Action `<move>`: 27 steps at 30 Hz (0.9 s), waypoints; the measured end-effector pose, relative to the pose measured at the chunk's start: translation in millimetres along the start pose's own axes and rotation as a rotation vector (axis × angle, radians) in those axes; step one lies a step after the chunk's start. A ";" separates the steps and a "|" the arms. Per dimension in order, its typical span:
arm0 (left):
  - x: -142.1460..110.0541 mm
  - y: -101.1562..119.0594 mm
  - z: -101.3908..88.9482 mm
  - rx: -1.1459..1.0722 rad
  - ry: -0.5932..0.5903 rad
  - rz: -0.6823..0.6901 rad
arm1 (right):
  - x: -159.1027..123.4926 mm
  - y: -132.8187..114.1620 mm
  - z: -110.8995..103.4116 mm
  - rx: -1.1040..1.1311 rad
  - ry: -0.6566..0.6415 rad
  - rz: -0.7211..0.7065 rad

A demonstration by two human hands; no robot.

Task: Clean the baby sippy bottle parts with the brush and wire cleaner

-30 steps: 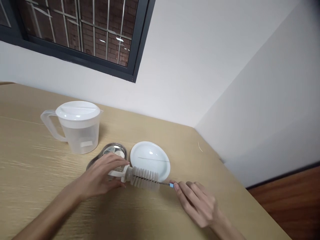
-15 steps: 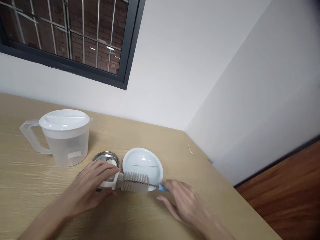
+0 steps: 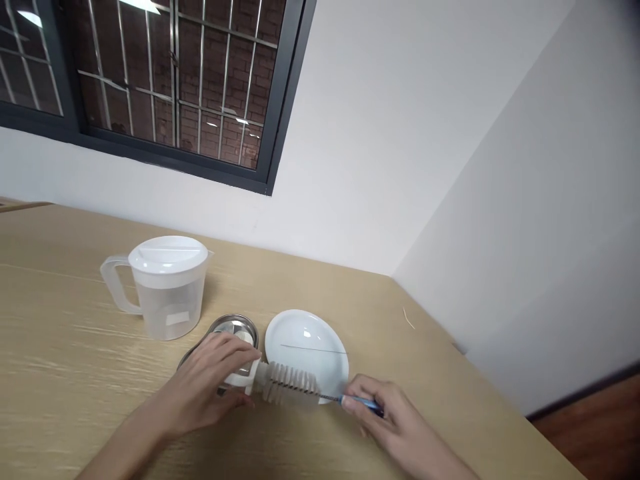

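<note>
Right hand [image 3: 383, 415]: thumb apart 0.5 s ago, grip now closed on brush [image 3: 294, 385] handle; control likely steadier. Left hand [image 3: 203, 387] grips white plastic piece [image 3: 253, 377]. Jug [image 3: 170, 293] at 10 o'clock.

The left hand [image 3: 215, 380] hides part of what looks like a metal tray [image 3: 234, 317]

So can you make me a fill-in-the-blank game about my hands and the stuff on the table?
1. The right hand holds the brush by its blue ____.
2. The pitcher has a white ____ on top.
3. In the picture, the plate is to the ____ of the metal tray.
4. Bars show through the ____.

Missing words: handle; lid; right; window.
</note>
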State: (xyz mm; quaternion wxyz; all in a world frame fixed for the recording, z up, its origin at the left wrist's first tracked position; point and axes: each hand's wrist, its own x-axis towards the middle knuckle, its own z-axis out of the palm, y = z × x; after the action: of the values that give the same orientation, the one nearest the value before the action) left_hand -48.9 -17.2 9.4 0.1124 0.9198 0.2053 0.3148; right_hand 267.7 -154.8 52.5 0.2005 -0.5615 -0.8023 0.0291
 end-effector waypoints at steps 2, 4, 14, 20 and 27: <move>0.0 -1.6 -2.0 0.004 -0.013 -0.022 | -0.4 4.2 6.1 -0.123 0.089 -0.051; -1.5 -4.8 -4.2 -0.020 -0.034 -0.084 | -3.3 9.0 8.6 -0.382 0.301 -0.270; -1.7 -4.7 -3.4 -0.053 -0.032 -0.062 | -3.9 2.0 -2.8 -0.055 0.193 -0.168; -0.2 -1.5 1.5 0.018 -0.002 -0.004 | -7.8 6.8 8.8 -0.120 0.142 0.048; -1.1 -4.8 1.8 -0.055 -0.052 -0.075 | -20.2 13.1 6.1 -0.575 0.416 -0.576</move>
State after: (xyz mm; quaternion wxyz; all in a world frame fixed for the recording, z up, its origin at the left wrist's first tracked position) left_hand -50.0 -13.6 5.9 0.1547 0.9160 0.2277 0.2918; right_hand 283.0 -167.3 37.5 0.1932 -0.3422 -0.8439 -0.3651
